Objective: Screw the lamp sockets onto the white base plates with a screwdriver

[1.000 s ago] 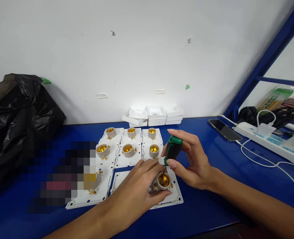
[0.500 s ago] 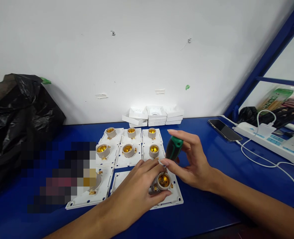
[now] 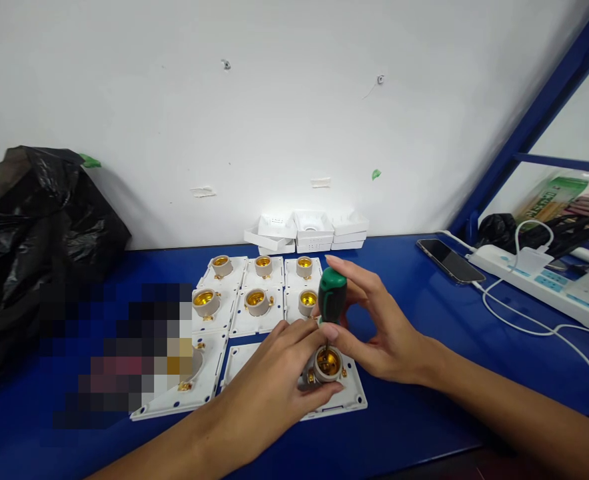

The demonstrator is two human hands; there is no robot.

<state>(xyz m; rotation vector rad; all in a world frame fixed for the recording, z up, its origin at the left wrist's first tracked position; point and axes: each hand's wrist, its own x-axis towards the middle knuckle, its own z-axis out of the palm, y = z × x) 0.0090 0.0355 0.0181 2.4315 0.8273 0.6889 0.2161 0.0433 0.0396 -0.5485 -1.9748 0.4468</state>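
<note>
My right hand (image 3: pixel 369 320) is closed around a green and black screwdriver (image 3: pixel 332 293), held nearly upright. Its shaft reaches down into a round lamp socket (image 3: pixel 327 364) with a brass-coloured inside. My left hand (image 3: pixel 289 373) grips this socket, thumb at its near side and fingers curled over the far side. Beneath the socket lies a white square plate (image 3: pixel 352 397), partly covered by my left hand. The screwdriver's tip is hard to make out inside the socket. Beyond my hands, several white plates (image 3: pixel 238 327) carry similar lamp sockets (image 3: pixel 257 302) in rows.
White covers (image 3: pixel 314 230) are stacked against the wall. At the left stands a black plastic bag (image 3: pixel 39 240), with a pixelated patch nearer. A phone (image 3: pixel 450 261), a white power strip (image 3: pixel 544 283) and cables lie on the blue table (image 3: pixel 399 440) at the right.
The screwdriver's handle has tipped left to stand more upright, and my right hand has shifted slightly left with it. My left hand and the socket stay in place.
</note>
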